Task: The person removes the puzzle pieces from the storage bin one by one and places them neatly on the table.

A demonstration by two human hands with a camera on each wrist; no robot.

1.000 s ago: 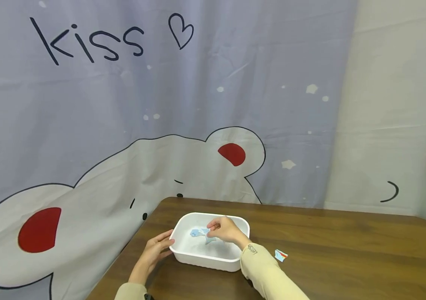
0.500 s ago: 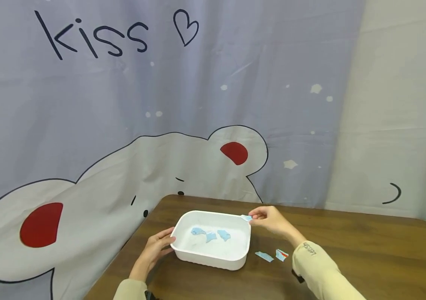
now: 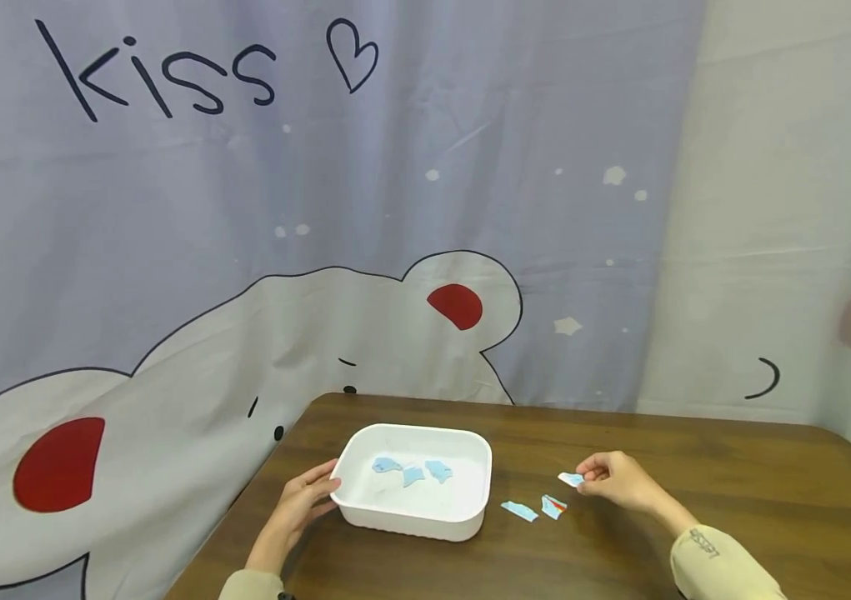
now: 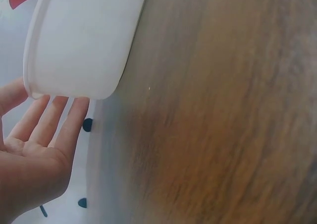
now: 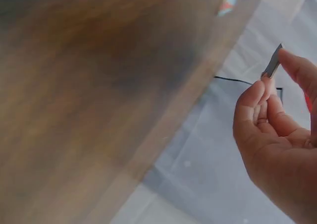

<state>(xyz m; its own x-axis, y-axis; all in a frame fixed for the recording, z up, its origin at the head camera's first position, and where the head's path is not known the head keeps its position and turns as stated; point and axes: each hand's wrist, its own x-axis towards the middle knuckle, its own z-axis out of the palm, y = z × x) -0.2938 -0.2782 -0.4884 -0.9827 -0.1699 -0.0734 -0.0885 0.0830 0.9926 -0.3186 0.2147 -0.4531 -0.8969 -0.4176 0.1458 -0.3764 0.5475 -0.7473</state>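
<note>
A white plastic basin (image 3: 410, 527) stands on the brown table. My left hand (image 3: 297, 507) holds its left end, thumb over the rim and fingers against the outer wall (image 4: 81, 60). Three flat light-blue pieces with irregular edges lie on its floor, the middle one (image 3: 413, 476) lowest. To the right of the basin, my right hand (image 3: 620, 482) pinches a similar thin blue-and-white piece (image 3: 571, 479) between thumb and fingers, close above the tabletop. In the right wrist view this piece (image 5: 272, 63) is seen edge-on.
Two more flat pieces lie on the table between the basin and my right hand: a long light-blue one (image 3: 520, 511) and one with a red stripe (image 3: 553, 507). Behind the table (image 3: 695, 500) hangs a printed curtain (image 3: 545, 125).
My right hand has come out of the basin and moved right, now holding a piece beyond the two on the table. The left hand stays at the basin's left end.
</note>
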